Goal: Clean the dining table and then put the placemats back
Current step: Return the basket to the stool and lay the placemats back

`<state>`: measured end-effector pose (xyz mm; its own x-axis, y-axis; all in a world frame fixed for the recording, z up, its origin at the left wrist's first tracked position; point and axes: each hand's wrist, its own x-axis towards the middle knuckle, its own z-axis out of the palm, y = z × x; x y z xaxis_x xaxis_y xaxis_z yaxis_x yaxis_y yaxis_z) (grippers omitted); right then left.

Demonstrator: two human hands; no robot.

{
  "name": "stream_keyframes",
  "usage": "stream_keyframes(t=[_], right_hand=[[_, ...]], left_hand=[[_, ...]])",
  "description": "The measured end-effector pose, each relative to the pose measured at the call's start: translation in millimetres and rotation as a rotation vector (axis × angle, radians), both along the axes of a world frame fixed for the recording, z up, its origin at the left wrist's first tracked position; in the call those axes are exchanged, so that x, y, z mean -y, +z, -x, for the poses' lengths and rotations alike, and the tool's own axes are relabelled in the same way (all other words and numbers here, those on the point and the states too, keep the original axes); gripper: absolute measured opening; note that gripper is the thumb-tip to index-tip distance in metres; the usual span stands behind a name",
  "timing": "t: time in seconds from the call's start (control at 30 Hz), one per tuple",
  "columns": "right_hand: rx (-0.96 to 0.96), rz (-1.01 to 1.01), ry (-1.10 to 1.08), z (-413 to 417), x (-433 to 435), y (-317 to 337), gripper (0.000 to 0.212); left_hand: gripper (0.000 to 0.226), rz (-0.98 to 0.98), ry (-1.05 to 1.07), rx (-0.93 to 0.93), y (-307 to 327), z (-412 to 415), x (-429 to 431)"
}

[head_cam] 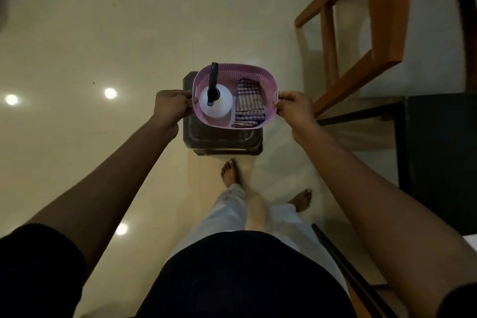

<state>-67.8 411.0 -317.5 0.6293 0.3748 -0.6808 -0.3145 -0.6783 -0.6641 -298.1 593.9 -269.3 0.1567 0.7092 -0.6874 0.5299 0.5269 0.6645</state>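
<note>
L hand (171, 106) & R hand (293, 107) pinch basket (240, 72) rim at 9 & 3 o'clock, prob. to carry spray bottle (215, 107) upright.

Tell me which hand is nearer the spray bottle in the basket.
Left. The left hand grips the basket rim right beside the spray bottle; the right hand grips the opposite rim, with the checked cloth between it and the bottle.

Dim, yellowish indoor light. Three round glare spots (110, 93) mirrored on the glossy floor (77, 46), middle left and lower left. Brightest and sharpest at the basket (247, 72) in the centre. Motion blur on the trouser leg (227, 212), lower centre. Near-black shadow along the right edge and bottom. Straight lines bowed toward the frame edges.
</note>
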Motion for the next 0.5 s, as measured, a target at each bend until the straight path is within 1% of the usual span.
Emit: stream_keyframes(t=[0.1, 0.23, 0.3, 0.5], right_hand=[[-0.006, 0.056, 0.037, 12.9, -19.2, -31.1, 0.021], [-0.002, 0.128, 0.067, 23.5, -37.0, -65.0, 0.021], [0.011, 0.164, 0.087, 28.5, -42.3, -70.2, 0.02], [0.048, 0.224, 0.108, 36.8, -55.9, -84.1, 0.029]], left_hand=[[0.034, 0.049, 0.024, -0.044, -32.6, 19.0, -11.6], [0.032, 0.091, 0.035, -0.049, -62.2, 32.3, -21.1], [0.031, 0.102, 0.036, -0.051, -70.8, 35.3, -23.5], [0.022, 0.137, 0.032, -0.089, -93.5, 39.7, -31.4]])
